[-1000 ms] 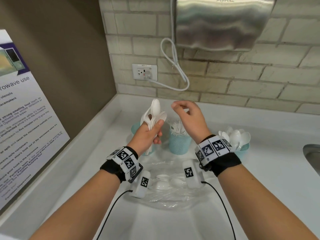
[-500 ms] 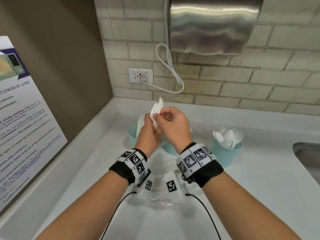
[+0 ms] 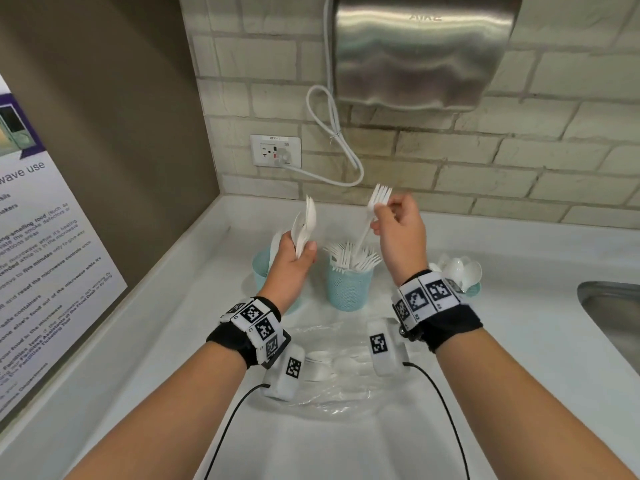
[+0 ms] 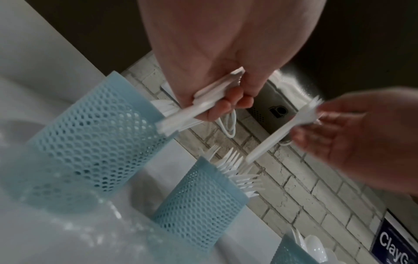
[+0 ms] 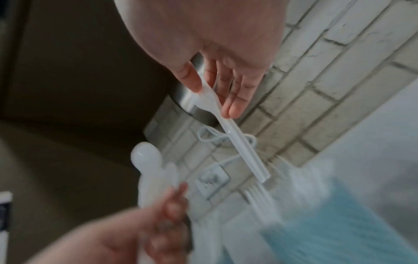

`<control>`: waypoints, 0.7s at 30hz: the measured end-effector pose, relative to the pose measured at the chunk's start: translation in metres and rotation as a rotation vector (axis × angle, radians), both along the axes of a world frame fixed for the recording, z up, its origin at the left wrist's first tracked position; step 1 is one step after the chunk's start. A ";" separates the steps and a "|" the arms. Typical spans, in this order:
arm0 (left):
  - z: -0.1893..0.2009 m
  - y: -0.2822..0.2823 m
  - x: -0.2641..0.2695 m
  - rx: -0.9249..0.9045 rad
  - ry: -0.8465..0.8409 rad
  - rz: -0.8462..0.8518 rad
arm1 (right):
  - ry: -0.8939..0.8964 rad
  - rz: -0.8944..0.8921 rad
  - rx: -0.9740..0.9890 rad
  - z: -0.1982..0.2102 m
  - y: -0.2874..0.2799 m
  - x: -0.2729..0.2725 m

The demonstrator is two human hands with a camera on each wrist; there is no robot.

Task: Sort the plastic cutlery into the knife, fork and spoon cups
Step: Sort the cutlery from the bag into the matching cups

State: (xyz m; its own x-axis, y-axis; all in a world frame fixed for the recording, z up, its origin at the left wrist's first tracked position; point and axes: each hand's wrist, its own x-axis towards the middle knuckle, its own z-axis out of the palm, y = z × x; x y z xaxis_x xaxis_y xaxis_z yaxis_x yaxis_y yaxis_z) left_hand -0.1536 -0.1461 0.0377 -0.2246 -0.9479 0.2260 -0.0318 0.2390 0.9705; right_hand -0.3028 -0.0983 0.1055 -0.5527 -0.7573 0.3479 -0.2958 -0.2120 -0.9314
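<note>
**A:** Where are the hands and the cutlery?

**B:** Both hands are raised above a white counter [image 3: 519,341]. The left hand [image 3: 294,261] grips a bundle of white plastic cutlery [image 3: 304,226], fingers curled round the handles, the heads pointing up. At least one spoon bowl shows in the bundle; the rest I cannot sort by type. The right hand [image 3: 398,233] pinches a single white fork [image 3: 375,206] near its neck between thumb and fingertips, tines up, handle slanting down.

**A:** And the cups?

**B:** Three pale blue mesh cups stand in a row near the back wall. The left cup [image 3: 261,271] sits just behind and below the left hand. The middle cup [image 3: 348,289] is full of forks, tines up; the held fork's handle tip hangs just above them, not yet in. The right cup [image 3: 474,289] holds spoons and is partly hidden by the right wrist.

**A:** Anything else nearby?

**B:** A clear plastic bag [image 3: 339,386] lies on the counter below the wrists, with a few white spoons in it.
</note>
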 end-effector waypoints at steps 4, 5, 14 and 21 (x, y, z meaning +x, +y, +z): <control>0.000 0.003 -0.003 0.000 -0.007 -0.030 | 0.406 -0.052 0.437 -0.046 -0.009 -0.014; 0.000 0.004 -0.004 -0.002 -0.005 -0.033 | 0.547 -0.074 0.567 -0.051 -0.008 -0.015; 0.007 0.013 -0.019 -0.091 -0.092 -0.098 | 0.219 0.385 -0.049 -0.005 0.019 0.007; 0.019 0.031 -0.050 -0.056 -0.153 -0.118 | 0.191 0.482 0.055 -0.020 0.034 -0.006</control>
